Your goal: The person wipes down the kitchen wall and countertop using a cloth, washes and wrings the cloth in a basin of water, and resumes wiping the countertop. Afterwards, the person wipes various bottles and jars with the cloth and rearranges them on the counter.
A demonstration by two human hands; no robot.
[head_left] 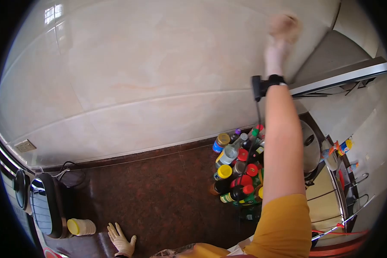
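Note:
My left hand (121, 241), in a pale thin glove, lies flat on the dark red-brown countertop (159, 193) with its fingers spread. Close by on its left, a white jar with a yellow lid (81, 227) lies tilted in view. My right arm reaches far up, with a black strap and a small box at the wrist. Against the pale tiled wall (159, 56), my right hand (284, 30) is smeared by motion. Its fingers cannot be made out, nor whether the tan shape there includes something held.
Several bottles and jars (241, 167) crowd the counter's right side, under my right arm. Behind the arm sits a round metal lid (310, 144). A dark appliance (47, 206) stands at left near a cable (75, 174). A metal-edged hood (339, 79) juts out at upper right.

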